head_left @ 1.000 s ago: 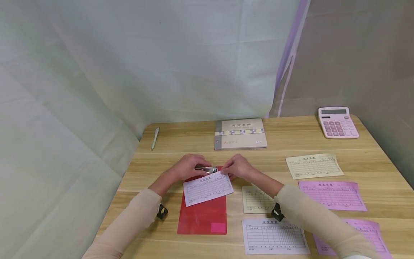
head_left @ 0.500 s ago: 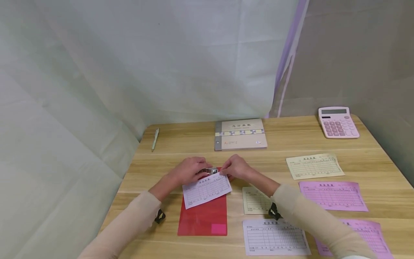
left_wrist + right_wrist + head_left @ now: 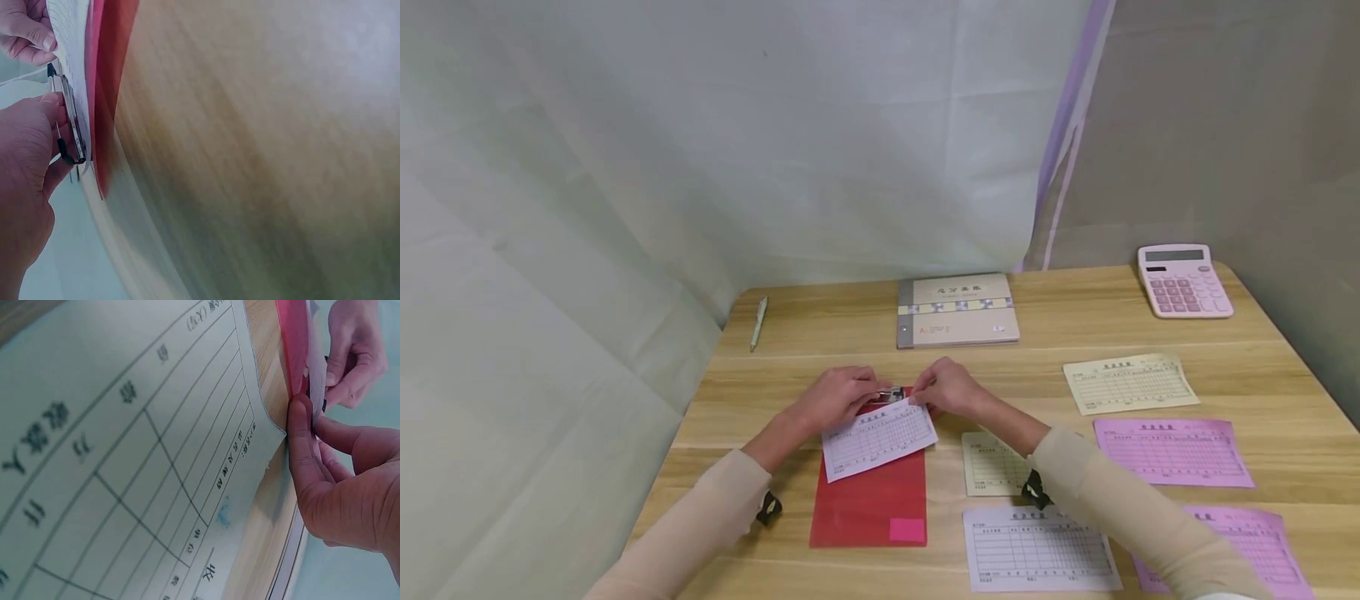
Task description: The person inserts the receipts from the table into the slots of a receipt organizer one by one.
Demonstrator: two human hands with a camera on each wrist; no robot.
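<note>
A red clipboard (image 3: pixel 871 517) lies on the table, a pink patch at its lower right. Tilted across its upper half is a white printed form (image 3: pixel 880 442), close below the metal clip (image 3: pixel 891 395). My left hand (image 3: pixel 837 397) grips that clip; in the left wrist view its thumb and fingers close round the clip's wire lever (image 3: pixel 56 119). With thumb and fingertips my right hand (image 3: pixel 952 387) pinches the form's upper right corner. The right wrist view has the right hand (image 3: pixel 350 478) at the edge of the red board (image 3: pixel 294 344), the left hand (image 3: pixel 357 353) beyond.
Right of the clipboard lie a yellow form (image 3: pixel 992 467), a white form (image 3: pixel 1041 554), pink forms (image 3: pixel 1172 454) and another yellow form (image 3: pixel 1131 385). A ledger book (image 3: pixel 958 310), a pen (image 3: pixel 759 323) and a pink calculator (image 3: pixel 1185 283) are at the back.
The left hand has moved slightly right and down over the clip, hiding its dark lever. The white form has shifted a little to the left, its corner still pinched by the right hand.
</note>
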